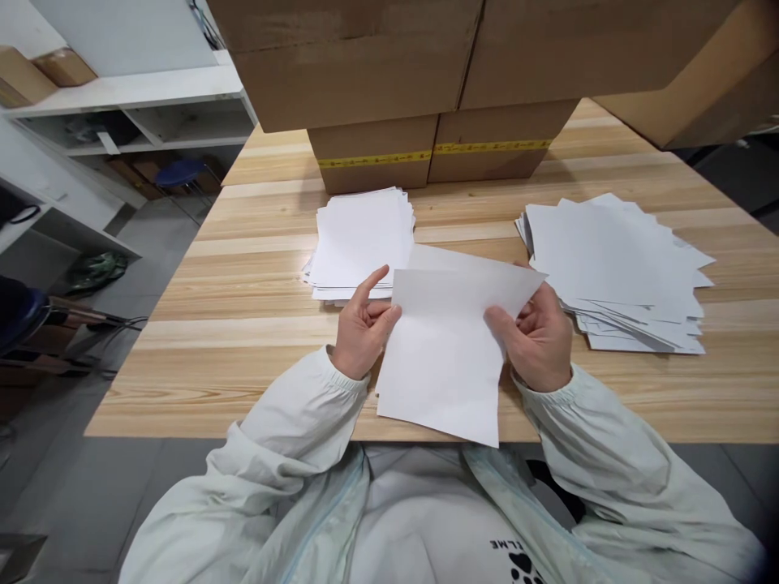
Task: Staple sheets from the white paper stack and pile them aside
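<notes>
Two or more white paper sheets [447, 349] are clamped in the fingers of the right hand [539, 345]; the left hand [358, 337], index finger apart, is at their edge, its grip unclear.

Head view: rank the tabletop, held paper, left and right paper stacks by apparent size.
1. Wooden tabletop
2. Right paper stack and held paper: too alike to rank
3. Left paper stack
</notes>
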`<state>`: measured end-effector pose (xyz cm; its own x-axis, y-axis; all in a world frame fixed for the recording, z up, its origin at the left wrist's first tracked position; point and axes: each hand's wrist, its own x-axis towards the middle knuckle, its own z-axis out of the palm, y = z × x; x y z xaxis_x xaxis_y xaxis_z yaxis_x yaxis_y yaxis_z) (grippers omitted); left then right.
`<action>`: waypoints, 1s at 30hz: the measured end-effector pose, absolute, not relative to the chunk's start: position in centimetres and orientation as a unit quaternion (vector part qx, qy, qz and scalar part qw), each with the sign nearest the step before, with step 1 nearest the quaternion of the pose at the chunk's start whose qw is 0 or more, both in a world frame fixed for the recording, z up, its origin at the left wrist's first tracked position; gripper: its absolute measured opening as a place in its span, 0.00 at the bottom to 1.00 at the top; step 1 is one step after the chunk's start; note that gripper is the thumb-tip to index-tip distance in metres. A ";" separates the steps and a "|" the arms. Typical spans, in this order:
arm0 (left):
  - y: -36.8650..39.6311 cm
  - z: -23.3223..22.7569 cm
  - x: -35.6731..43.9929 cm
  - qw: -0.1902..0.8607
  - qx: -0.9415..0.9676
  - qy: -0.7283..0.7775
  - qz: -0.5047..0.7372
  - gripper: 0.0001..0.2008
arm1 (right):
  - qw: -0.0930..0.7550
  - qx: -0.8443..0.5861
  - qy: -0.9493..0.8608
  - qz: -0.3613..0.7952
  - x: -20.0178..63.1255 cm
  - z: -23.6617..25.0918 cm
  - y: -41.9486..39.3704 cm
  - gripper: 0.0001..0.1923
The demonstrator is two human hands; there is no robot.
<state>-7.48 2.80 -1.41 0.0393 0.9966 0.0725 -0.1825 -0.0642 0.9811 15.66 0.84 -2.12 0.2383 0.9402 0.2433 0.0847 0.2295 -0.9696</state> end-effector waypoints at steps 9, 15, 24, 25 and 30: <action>2.2 -1.9 -7.0 0.504 0.493 0.416 0.575 0.16 | 0.601 -0.504 -0.402 0.472 15.9 -2.7 1.6 0.13; 3.2 -1.9 -8.0 0.515 0.545 0.341 0.566 0.11 | 0.609 -0.509 -0.358 0.491 16.5 -2.1 2.1 0.15; 4.3 -0.5 -9.5 0.632 0.581 0.257 0.444 0.27 | 0.621 -0.517 -0.399 0.434 17.3 -2.0 2.1 0.13; 4.0 -0.6 -9.1 0.632 0.567 0.274 0.451 0.24 | 0.606 -0.522 -0.411 0.438 17.1 -1.9 1.9 0.13; 3.5 -1.6 -7.7 0.544 0.460 0.394 0.581 0.17 | 0.531 -0.512 -0.513 0.439 16.7 -2.5 1.0 0.15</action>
<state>-7.73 3.47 -1.63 0.0145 0.9943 0.1060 -0.2685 -0.0982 0.9583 16.71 1.03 -2.51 0.0895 0.9915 0.0949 0.0590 0.0899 -0.9942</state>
